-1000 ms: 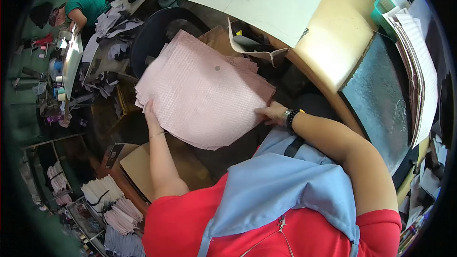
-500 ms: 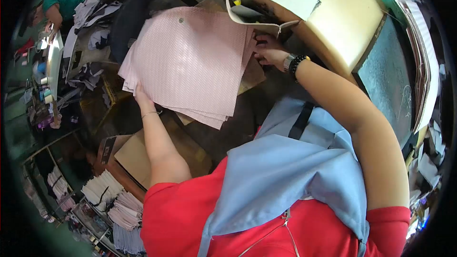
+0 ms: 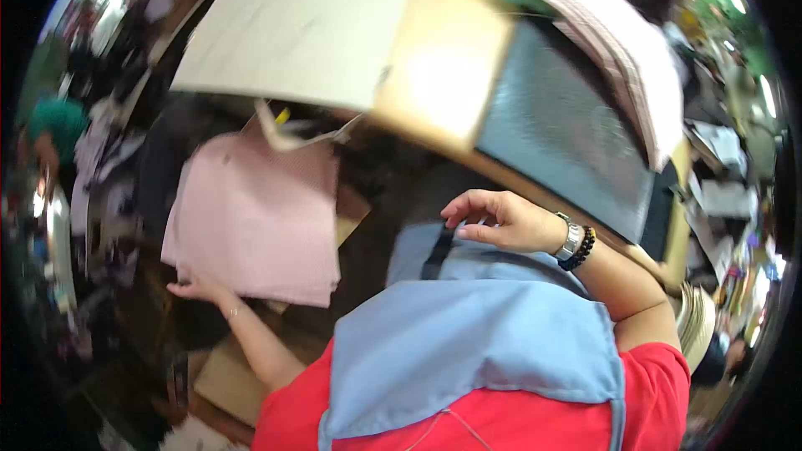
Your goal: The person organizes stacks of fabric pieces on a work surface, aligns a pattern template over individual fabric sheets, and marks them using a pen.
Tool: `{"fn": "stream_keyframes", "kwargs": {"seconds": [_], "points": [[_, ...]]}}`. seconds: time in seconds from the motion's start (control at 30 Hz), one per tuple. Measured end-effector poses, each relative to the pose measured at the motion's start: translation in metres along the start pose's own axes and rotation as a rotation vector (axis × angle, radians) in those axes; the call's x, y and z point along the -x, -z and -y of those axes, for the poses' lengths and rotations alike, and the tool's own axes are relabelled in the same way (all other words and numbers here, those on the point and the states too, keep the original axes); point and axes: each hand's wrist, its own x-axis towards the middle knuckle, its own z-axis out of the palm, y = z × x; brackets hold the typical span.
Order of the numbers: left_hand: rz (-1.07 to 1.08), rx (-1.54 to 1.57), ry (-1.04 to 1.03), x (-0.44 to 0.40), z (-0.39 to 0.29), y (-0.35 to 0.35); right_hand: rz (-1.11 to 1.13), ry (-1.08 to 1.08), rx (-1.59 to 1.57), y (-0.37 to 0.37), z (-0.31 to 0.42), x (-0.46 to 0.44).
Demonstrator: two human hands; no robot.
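Observation:
A stack of pink patterned sheets (image 3: 259, 221) lies at the left, over a brown piece of cardboard (image 3: 351, 215) whose edge sticks out. My left hand (image 3: 199, 286) is at the stack's lower left corner, fingers apart and pointing left, beside or just touching the edge. Above the blue apron (image 3: 476, 334), away from the sheets, my right hand (image 3: 501, 221) hangs in the air. Its fingers are loosely curled, with the thumb apart and nothing clearly held.
Ahead is a table (image 3: 443, 58) with a large pale sheet (image 3: 296, 29), a dark grey board (image 3: 572, 121) and a folded striped pink stack (image 3: 622, 50). An open carton flap (image 3: 288, 138) juts out by the sheets. A person in green (image 3: 57, 129) is at the far left.
My right hand has left the pink sheets' right edge and come back toward my body. My left hand's fingers have spread from their hold at the corner. The view has swung right.

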Motion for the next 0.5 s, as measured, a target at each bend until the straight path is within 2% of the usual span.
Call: {"fn": "stream_keyframes", "kwargs": {"seconds": [0.03,0.1,0.13,0.2,0.23,0.27,0.3,0.33,0.37,0.43,0.5], "points": [[0.019,-0.051,-0.123,0.013,-0.028,-0.014,-0.100,0.031,-0.028,0.008,-0.001,0.021],[0.202,-0.018,-0.335,0.054,-0.085,-0.051,-0.386,0.103,-0.140,0.029,-0.012,0.059],[0.298,0.006,-0.469,0.076,-0.114,-0.069,-0.558,0.141,-0.076,0.045,-0.029,0.077],[0.619,0.308,-0.533,0.140,-0.179,-0.099,-0.814,0.115,0.021,0.077,-0.051,0.120],[0.775,0.364,-0.670,0.172,-0.209,-0.107,-0.935,0.119,0.086,0.092,-0.064,0.139],[0.970,0.559,-0.555,0.211,-0.234,-0.112,-1.048,0.034,0.140,0.107,-0.080,0.158],[1.105,0.647,-0.595,0.241,-0.258,-0.113,-1.151,-0.057,0.190,0.121,-0.097,0.174],[1.154,0.490,-0.871,0.257,-0.274,-0.117,-1.307,-0.014,0.521,0.129,-0.109,0.185],[1.219,0.406,-1.058,0.276,-0.293,-0.118,-1.497,-0.038,0.800,0.136,-0.118,0.193],[1.362,0.256,-1.102,0.315,-0.331,-0.114,-1.632,-0.145,0.995,0.157,-0.131,0.198],[1.407,0.192,-1.032,0.342,-0.346,-0.123,-1.652,-0.205,0.997,0.174,-0.140,0.190]]}}
